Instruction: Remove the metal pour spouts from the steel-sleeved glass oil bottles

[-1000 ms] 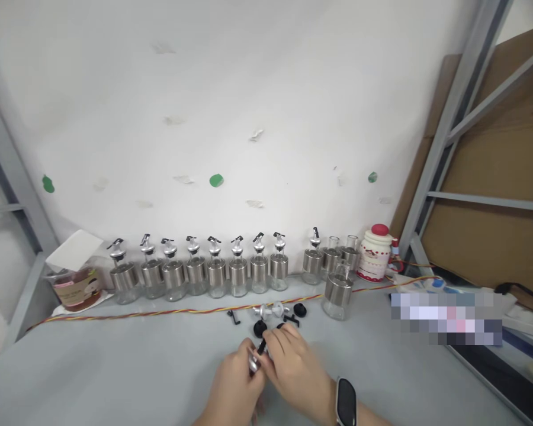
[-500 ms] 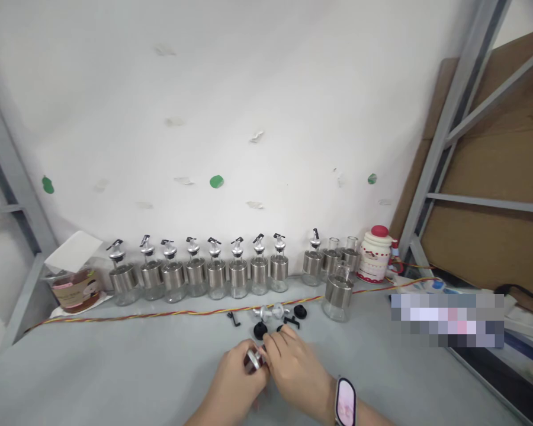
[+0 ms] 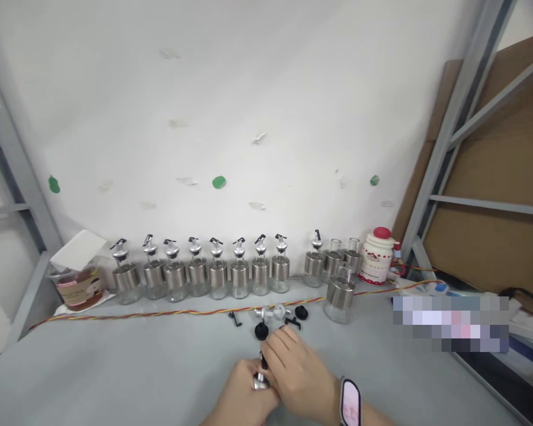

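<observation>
Low at the front of the grey table, my left hand [image 3: 245, 393] is closed around a silver pourer top [image 3: 261, 382]. My right hand [image 3: 295, 373] presses against it from the right, fingers curled over a small black lever [image 3: 263, 361] at the spout; its fingertips are partly hidden. Just beyond the hands lie a black stopper [image 3: 262, 331], a second black stopper [image 3: 301, 312], clear plastic inserts [image 3: 281, 311], and loose black levers, one [image 3: 235, 319] to the left and another [image 3: 294, 322] partly behind my right hand.
Along the wall stands a row of glass bottles [image 3: 218, 275] with steel bands and pourers. Several open-necked bottles, one nearer [image 3: 340, 296], stand right, beside a white jar [image 3: 376, 257]. A twisted wire [image 3: 160, 314] crosses the table. A plastic tub [image 3: 77, 290] sits left.
Both hands have shifted slightly down and right with the pourer top. The black lever now shows more plainly above the silver spout. The view has moved a little.
</observation>
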`<state>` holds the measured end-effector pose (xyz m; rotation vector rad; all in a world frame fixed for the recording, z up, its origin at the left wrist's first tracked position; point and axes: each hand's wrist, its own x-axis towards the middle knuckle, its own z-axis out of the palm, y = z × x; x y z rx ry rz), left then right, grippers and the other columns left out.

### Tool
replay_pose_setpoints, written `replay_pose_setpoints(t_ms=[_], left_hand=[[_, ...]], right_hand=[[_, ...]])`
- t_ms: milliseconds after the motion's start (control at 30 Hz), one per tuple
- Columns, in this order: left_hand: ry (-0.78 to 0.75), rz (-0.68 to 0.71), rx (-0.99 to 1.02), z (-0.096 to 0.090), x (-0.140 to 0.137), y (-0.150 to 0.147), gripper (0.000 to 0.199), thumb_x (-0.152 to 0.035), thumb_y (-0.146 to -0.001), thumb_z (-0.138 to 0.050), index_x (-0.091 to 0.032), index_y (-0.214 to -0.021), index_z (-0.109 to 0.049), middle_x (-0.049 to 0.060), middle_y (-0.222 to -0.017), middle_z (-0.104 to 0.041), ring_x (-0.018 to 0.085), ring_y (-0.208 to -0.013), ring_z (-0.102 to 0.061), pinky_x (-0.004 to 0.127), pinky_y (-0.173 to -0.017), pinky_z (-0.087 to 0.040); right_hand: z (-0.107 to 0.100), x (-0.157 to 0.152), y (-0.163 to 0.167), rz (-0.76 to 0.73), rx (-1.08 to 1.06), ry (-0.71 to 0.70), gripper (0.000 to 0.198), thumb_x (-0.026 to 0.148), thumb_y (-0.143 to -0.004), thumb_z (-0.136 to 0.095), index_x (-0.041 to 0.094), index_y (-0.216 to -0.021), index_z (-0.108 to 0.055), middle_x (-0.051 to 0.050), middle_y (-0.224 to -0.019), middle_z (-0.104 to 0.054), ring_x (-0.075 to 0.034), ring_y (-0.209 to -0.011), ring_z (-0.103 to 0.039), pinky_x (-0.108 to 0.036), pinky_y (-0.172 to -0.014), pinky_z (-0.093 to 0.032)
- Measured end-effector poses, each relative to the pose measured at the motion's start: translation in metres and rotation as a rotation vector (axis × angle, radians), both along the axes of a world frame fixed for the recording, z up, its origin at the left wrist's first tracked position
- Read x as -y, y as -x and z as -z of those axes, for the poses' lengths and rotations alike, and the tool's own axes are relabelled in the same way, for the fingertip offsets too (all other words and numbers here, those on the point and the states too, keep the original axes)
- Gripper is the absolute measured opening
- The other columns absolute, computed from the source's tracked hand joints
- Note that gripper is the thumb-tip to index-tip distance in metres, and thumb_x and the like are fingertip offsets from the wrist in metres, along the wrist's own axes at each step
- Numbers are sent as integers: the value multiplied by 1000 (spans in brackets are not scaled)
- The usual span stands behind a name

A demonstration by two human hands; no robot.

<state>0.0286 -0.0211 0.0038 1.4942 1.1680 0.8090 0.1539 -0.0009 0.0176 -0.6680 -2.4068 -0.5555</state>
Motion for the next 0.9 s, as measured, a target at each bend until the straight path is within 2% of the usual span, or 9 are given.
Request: replay_pose_setpoints(t_ms=[233,433,900], left_hand=[[-137,50,-45,-6,5,2,15,-15,-57,-44,-19,-47,-33,-7,-46,-29,5,-44,-27,19,-39,-20],[-248,72,-122,-7,5,5,20,-11,-56,-42,-19,-45,-26,-7,-46,-26,6,-46,-24,21,-40,-18],[-353,37,-257,-6,5,4,19,-12,-58,-41,-19,-47,-27,-6,-47,-29,7,-47,-27,21,-43,-22]], right_hand=[[-4,7,-2,-29,72,-65,24,9,-80,-31,13,-71,-53,-6,-65,-48,-19,-59,-38,-33,-54,-23],[-7,10,-2,-21,70,-19,24,8,-78,-31,14,-69,-53,-6,-64,-46,-19,-58,-36,-33,-53,-23],[-3,8,0,-58,-68,27,24,10,-80,-30,11,-76,-54,-7,-66,-48,-19,-61,-37,-33,-56,-28]])
